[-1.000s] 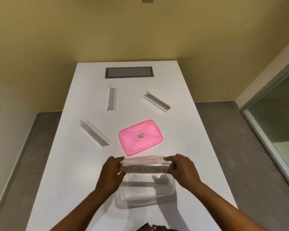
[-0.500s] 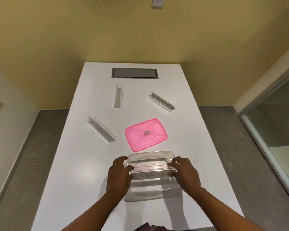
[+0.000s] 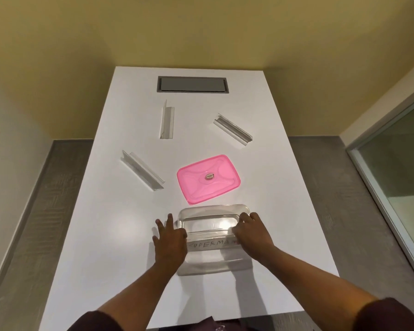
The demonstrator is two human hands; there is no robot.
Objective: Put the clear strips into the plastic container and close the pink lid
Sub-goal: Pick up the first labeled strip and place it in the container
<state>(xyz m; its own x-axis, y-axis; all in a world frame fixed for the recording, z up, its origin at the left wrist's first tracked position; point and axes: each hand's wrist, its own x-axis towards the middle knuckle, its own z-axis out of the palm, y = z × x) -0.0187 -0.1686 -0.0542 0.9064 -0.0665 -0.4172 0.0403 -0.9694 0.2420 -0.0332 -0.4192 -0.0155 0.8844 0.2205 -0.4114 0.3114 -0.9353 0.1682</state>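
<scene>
The clear plastic container (image 3: 213,207) stands open on the white table (image 3: 105,235), with "SUPERMAN" written on its near wall. My left hand (image 3: 171,240) lies at its left side, fingers spread and lifted off. My right hand (image 3: 253,235) curls over its right rim. The pink lid (image 3: 208,179) lies flat just beyond the container. Three clear angled strips lie farther out: one at the left (image 3: 142,173), one upright in the middle (image 3: 166,121), one at the right (image 3: 232,129).
A grey rectangular hatch (image 3: 193,84) is set into the table's far end. The table's edges drop to grey floor on both sides. A glass door (image 3: 397,187) stands at the right, a yellow wall behind.
Both hands have lowered the container from the air onto the table. My left hand's fingers have opened away from its side.
</scene>
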